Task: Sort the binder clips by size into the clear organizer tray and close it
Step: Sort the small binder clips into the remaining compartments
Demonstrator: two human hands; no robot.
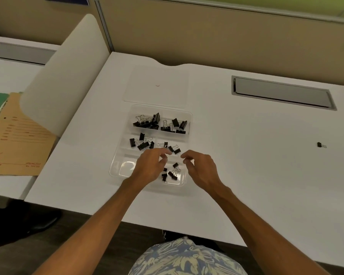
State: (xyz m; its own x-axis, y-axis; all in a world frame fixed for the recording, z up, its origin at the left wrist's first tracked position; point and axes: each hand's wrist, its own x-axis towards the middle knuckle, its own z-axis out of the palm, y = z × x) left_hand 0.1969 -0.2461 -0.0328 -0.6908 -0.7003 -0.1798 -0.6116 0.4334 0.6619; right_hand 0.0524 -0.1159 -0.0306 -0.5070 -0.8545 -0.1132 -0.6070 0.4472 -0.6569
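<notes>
The clear organizer tray (114, 168) lies in the middle of the white desk. Its two far compartments hold large black binder clips (147, 121) and slightly smaller clips (175, 126). The middle row holds medium clips (141, 143) on the left and small clips (170, 148) on the right. Several tiny clips (171, 173) lie in the near compartment. My left hand (149, 166) and my right hand (199, 168) hover over the near half of the tray, fingers loosely curled, with no clip visible in either. The tray's clear lid (157, 88) lies flat behind it. One small clip (320, 145) sits alone far to the right.
A grey cable hatch (282, 94) is set into the desk at the back right. A curved white divider (68, 80) stands to the left, with a brown file folder (14, 139) on the neighbouring desk beyond it. Partition walls close off the back.
</notes>
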